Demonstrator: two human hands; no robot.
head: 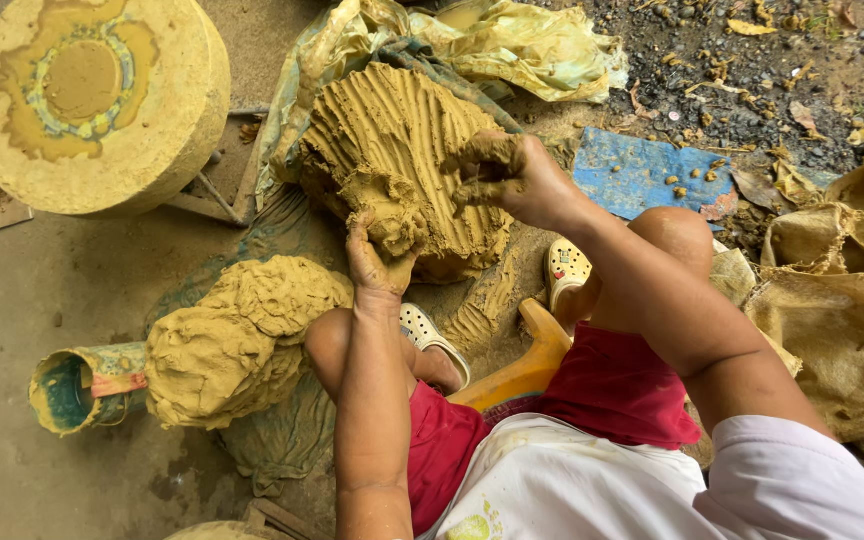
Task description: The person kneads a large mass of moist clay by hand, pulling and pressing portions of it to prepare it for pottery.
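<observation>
Head view: two hands tore clay from a grooved mound.
Left hand (380, 250) cupped a clay lump (387, 215) at the clay mound (397, 160), 6 o'clock; right hand (512, 178), fingers curled, clawed at 3 o'clock. Shallow pulls along the grooves would serve best.

A thick round wheel (92, 100) stands top left, its flat top stained with yellow rings. A rolled tube (82, 388) with a green inside lies at lower left on the grey floor (12, 300). Crumpled yellow plastic (522, 45) sits at the top, a blue sheet (642, 175) to its right beside gravel (752, 70). Brown sacks (842, 320) lie on the right. 2 pale clogs (565, 268) show near a yellow stool (522, 370).
</observation>
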